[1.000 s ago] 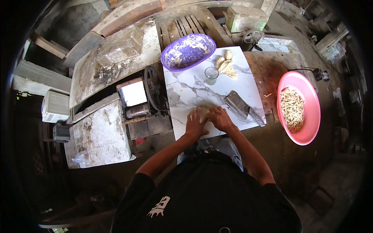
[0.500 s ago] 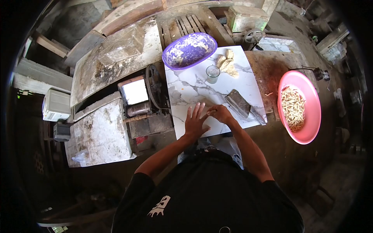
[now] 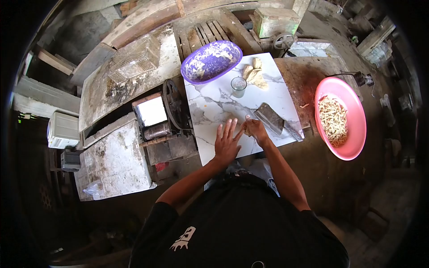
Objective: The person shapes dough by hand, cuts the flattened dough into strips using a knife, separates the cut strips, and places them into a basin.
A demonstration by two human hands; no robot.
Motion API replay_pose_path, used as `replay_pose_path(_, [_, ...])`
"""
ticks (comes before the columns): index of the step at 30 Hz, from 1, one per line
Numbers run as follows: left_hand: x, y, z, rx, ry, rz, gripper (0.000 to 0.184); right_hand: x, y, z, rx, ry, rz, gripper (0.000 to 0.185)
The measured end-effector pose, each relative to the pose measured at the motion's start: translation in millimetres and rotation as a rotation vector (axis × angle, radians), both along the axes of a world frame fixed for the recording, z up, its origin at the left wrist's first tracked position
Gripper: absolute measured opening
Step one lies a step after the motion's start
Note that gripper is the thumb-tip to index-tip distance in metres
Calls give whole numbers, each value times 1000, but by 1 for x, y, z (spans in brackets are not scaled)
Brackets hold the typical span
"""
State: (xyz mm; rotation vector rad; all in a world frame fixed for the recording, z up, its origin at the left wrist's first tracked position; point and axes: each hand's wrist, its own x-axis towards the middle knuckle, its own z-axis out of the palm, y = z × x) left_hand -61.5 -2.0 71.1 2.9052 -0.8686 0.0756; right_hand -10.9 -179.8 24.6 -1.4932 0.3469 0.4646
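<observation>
My left hand [image 3: 227, 144] lies open, fingers spread, on the white marble-patterned board [image 3: 210, 105] near its front edge. Close beside its fingertips, my right hand [image 3: 256, 130] is closed on a small pale piece of dough [image 3: 247, 132], mostly hidden by the fingers. A dark, flat, cleaver-like blade [image 3: 270, 118] lies to the right of my right hand. Farther back on the board stand a clear glass [image 3: 238, 87] and a pale dough lump [image 3: 255, 77]. A purple basin [image 3: 196, 79] smeared with dough rests at the board's back left corner.
A pink basin [image 3: 359, 129] with many short dough strips [image 3: 333, 120] stands at the right. Left of the board is a machine with a dark wheel [image 3: 172, 103]. Beyond it, a wire basket [image 3: 134, 58] sits on a stained tabletop [image 3: 100, 91].
My right thumb has lifted and now points up, while the hand stays closed beside the left. My left hand remains spread on the board. The whole view has shifted slightly.
</observation>
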Motion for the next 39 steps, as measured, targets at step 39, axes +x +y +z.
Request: replay_pose_path(39, [29,-18,-42,-1555,1024,640,30,-44,6,32,-313,-337,13,32])
